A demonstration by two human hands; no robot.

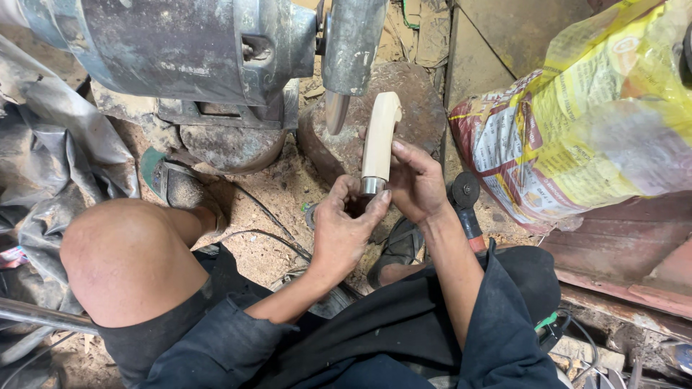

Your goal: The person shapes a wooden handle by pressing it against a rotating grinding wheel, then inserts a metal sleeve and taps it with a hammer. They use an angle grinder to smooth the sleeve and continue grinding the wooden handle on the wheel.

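Pale wooden handle upright between both cupped hands.

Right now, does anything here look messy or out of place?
Sawdust is spread over the ground below the bench grinder. An angle grinder lies on the floor by the right hand, which holds the wooden handle.

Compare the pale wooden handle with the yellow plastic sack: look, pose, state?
The wooden handle is slim, pale cream and plain; the plastic sack is bulky, yellow and red, and covered in print. The handle is held up off the ground in the left hand and right hand; the sack lies untouched at the right. The handle has a metal collar at its lower end; the sack is crinkled and soft. Both sit close to the bench grinder.
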